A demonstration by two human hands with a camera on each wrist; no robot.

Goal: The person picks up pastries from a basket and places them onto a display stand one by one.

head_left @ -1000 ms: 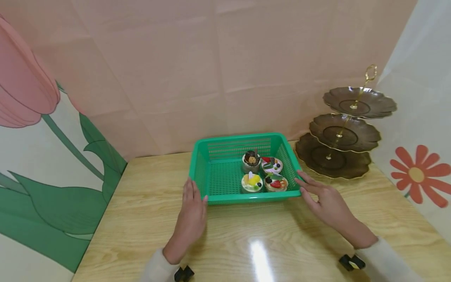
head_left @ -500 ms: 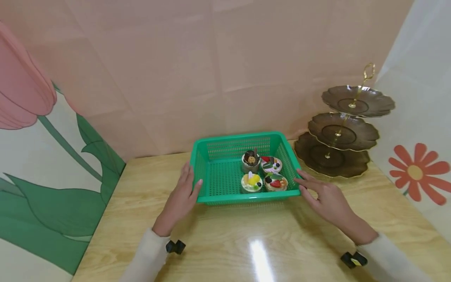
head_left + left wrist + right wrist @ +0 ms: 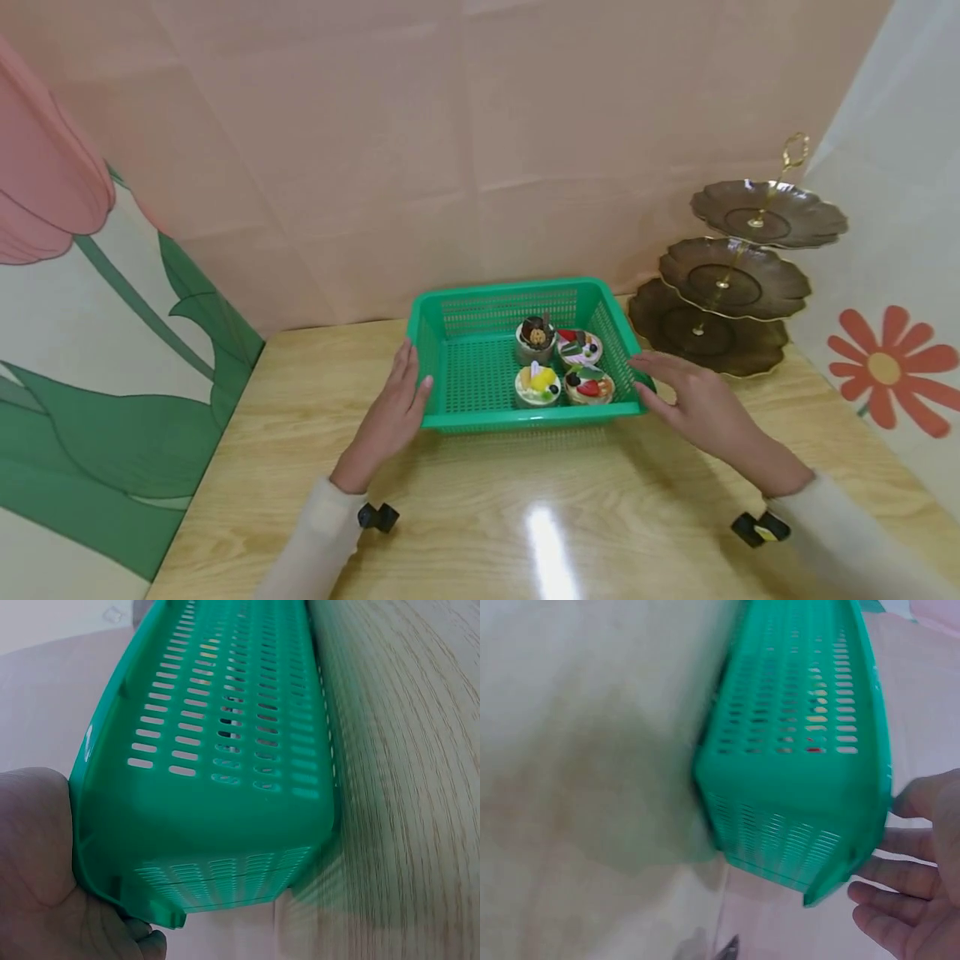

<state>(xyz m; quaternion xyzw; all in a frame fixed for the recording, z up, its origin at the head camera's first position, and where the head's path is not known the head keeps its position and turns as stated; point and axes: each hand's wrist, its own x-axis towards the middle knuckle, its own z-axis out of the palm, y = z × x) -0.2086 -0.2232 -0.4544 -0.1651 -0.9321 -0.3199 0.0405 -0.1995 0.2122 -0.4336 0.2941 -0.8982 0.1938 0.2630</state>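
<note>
A green plastic basket [image 3: 472, 421] with slotted walls sits against the back of the table in the head view. Several small dessert cups are grouped in its right half: a chocolate one [image 3: 536, 340], a yellow fruit one [image 3: 537, 386], a strawberry one [image 3: 589, 387] and a pink-and-white one [image 3: 579, 347]. Extended fingers of my left hand [image 3: 392, 417] lie along the basket's left rim, the thumb near its front corner. At the right rim is my right hand [image 3: 697, 408], fingers loosely extended and thumb apart, by the front right corner. Neither hand touches the desserts.
A three-tier brown stand [image 3: 738, 279] with scalloped gold-edged plates and a gold handle stands at the back right, close to the basket. The wood-grain table [image 3: 480, 508] meets a pink cloth backdrop [image 3: 337, 167] behind. A flower-printed panel [image 3: 892, 367] borders the right side.
My left hand has shifted left and slightly away, from over the front left corner to the outer left rim. My right hand stays at the right rim, its thumb and fingers spread a little more.
</note>
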